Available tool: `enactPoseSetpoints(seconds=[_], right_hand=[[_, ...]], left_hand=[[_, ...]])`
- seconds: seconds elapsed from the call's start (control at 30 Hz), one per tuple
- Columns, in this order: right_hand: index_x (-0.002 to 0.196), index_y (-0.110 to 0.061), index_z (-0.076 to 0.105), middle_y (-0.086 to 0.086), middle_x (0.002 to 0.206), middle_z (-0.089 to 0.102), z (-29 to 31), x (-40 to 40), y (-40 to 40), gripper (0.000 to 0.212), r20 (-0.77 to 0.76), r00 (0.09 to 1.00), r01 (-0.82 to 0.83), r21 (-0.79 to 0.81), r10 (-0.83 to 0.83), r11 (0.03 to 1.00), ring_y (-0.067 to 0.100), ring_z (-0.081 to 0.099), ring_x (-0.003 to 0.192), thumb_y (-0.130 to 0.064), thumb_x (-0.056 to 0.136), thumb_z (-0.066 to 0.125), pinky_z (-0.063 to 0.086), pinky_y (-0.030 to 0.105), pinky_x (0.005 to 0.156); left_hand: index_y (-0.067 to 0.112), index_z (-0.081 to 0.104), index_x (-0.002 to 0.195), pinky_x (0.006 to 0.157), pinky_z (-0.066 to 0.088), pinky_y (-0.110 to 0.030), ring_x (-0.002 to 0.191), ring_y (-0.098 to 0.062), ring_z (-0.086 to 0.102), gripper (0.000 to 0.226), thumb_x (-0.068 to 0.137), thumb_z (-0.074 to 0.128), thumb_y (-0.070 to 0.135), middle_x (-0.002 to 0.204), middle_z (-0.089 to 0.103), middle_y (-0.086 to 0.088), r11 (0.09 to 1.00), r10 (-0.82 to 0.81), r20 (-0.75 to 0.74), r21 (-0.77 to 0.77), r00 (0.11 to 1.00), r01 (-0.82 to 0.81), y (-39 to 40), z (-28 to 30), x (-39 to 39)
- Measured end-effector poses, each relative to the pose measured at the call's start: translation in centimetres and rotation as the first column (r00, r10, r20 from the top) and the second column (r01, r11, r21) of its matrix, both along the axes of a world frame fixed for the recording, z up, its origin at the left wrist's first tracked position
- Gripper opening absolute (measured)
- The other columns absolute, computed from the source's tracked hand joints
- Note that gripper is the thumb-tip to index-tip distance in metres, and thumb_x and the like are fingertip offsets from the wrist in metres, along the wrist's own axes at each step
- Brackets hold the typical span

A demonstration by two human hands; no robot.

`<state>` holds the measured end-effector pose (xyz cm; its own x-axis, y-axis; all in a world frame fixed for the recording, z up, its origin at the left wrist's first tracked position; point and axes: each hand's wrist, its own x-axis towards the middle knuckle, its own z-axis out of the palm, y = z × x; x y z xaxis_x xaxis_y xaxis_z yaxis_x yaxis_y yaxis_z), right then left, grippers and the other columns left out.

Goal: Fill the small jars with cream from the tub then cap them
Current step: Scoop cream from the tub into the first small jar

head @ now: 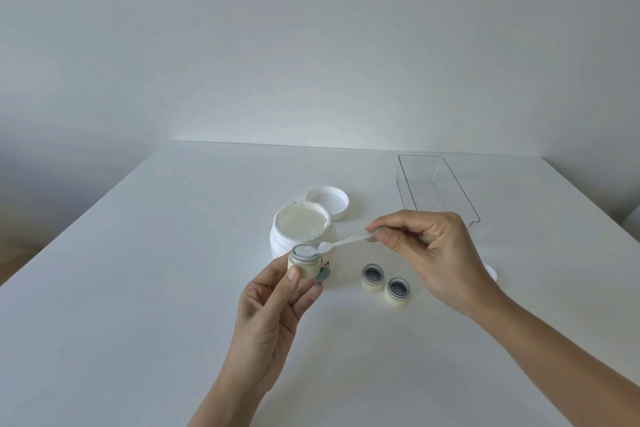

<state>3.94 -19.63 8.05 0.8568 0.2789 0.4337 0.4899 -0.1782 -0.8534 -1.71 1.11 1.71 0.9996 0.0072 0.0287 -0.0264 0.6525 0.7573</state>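
Head view: left hand (277,295) holds small jar (304,265) up off white counter (138,288), thumb and fingers round its side. Jar top white with cream. Right hand (429,253) pinches white spoon (346,243), spoon tip touching jar top. Open tub (302,232) of cream just behind jar, tub lid (329,201) flat behind tub. Two more small jars (384,282) stand open on counter under right hand, dark inside. Clear tray (457,184) far right, well apart
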Motion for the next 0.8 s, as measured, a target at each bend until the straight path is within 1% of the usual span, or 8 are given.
enactPoseSetpoints(seconds=[0.07,0.17,0.27,0.4,0.53,0.67,0.8], right_hand=[[0.087,-0.024,0.076,-0.008,0.082,0.076,0.1,0.1,-0.3,0.013,-0.001,1.000,0.013,0.003,-0.013,1.000,0.008,0.072,0.083,-0.016,0.084,0.066,0.050,0.011,0.076],[0.086,-0.020,0.075,-0.006,0.081,0.076,0.3,0.2,-0.3,0.017,-0.003,1.000,0.031,0.024,-0.031,0.999,0.008,0.073,0.083,-0.007,0.087,0.065,0.051,0.012,0.076],[0.086,-0.024,0.075,-0.008,0.080,0.076,0.6,0.0,0.2,0.018,0.021,0.998,0.057,0.006,-0.058,0.998,0.010,0.073,0.083,-0.008,0.088,0.065,0.054,0.018,0.079],[0.088,-0.023,0.075,-0.012,0.079,0.075,0.9,-0.3,1.0,0.013,0.107,0.988,0.123,-0.089,-0.113,0.988,0.007,0.072,0.082,-0.013,0.088,0.067,0.055,0.025,0.079],[0.089,-0.022,0.076,-0.013,0.082,0.074,1.3,-0.6,1.3,0.011,0.164,0.979,0.145,-0.140,-0.121,0.980,0.005,0.070,0.080,-0.015,0.086,0.068,0.054,0.026,0.078],[0.088,-0.023,0.076,-0.014,0.079,0.074,1.2,-0.8,0.9,0.012,0.166,0.977,0.159,-0.152,-0.134,0.975,0.005,0.070,0.078,-0.014,0.087,0.068,0.055,0.029,0.077],[0.084,-0.028,0.074,-0.014,0.077,0.073,1.1,-1.1,0.2,0.015,0.161,0.978,0.160,-0.173,-0.132,0.972,0.005,0.069,0.077,-0.015,0.087,0.067,0.053,0.023,0.075]], left_hand=[[0.009,0.076,0.094,0.075,0.059,-0.025,0.077,-0.016,0.073,0.048,0.057,0.094,0.034,0.091,0.074,-0.009,1.000,0.005,0.000,0.004,1.000,-0.005,0.0,0.0,0.0],[0.006,0.074,0.102,0.077,0.059,-0.026,0.086,-0.020,0.073,0.055,0.058,0.094,0.033,0.099,0.072,-0.013,1.000,0.011,-0.004,0.017,1.000,-0.011,0.0,0.1,0.0],[0.004,0.071,0.111,0.079,0.058,-0.026,0.094,-0.024,0.073,0.061,0.060,0.093,0.031,0.106,0.072,-0.015,1.000,0.012,0.002,0.026,1.000,-0.012,0.0,0.2,-0.1],[0.007,0.071,0.114,0.080,0.058,-0.026,0.104,-0.029,0.071,0.060,0.063,0.091,0.030,0.108,0.074,-0.014,0.999,0.003,0.027,0.037,1.000,-0.004,-0.2,0.4,-0.1],[0.008,0.072,0.114,0.081,0.057,-0.026,0.105,-0.029,0.070,0.058,0.064,0.091,0.030,0.108,0.075,-0.013,0.999,0.002,0.037,0.042,0.999,-0.003,-0.2,0.4,-0.1],[0.007,0.071,0.115,0.081,0.057,-0.026,0.107,-0.030,0.070,0.058,0.064,0.091,0.029,0.110,0.074,-0.015,0.999,0.011,0.040,0.032,0.999,-0.012,-0.2,0.4,-0.1],[0.009,0.071,0.114,0.082,0.057,-0.026,0.108,-0.032,0.069,0.052,0.066,0.088,0.023,0.112,0.073,-0.015,0.999,0.029,0.041,0.026,0.999,-0.030,-0.1,0.2,0.0]])
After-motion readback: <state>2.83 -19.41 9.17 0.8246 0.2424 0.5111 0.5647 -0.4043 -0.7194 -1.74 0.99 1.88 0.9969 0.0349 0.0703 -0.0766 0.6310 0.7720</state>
